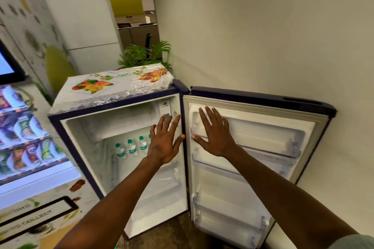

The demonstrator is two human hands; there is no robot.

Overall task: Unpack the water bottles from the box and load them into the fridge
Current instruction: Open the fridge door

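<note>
A small dark-blue fridge point(58, 125) stands open, its door point(263, 147) swung to the right against the wall. Several water bottles point(131, 147) with green caps stand in a row on its upper inside shelf. My left hand point(165, 141) is held out flat with fingers spread in front of the fridge's opening, partly hiding the right end of the bottle row. My right hand point(214, 133) is spread flat in front of the door's upper rack. Neither hand holds anything. No box is in view.
A lit vending machine point(26, 143) with snack packets stands close on the left. The fridge top point(113, 89) carries a plastic-wrapped fruit-print cover. A potted plant point(143, 54) is behind the fridge. A plain wall point(263, 36) runs along the right. The door racks point(228, 214) hold nothing.
</note>
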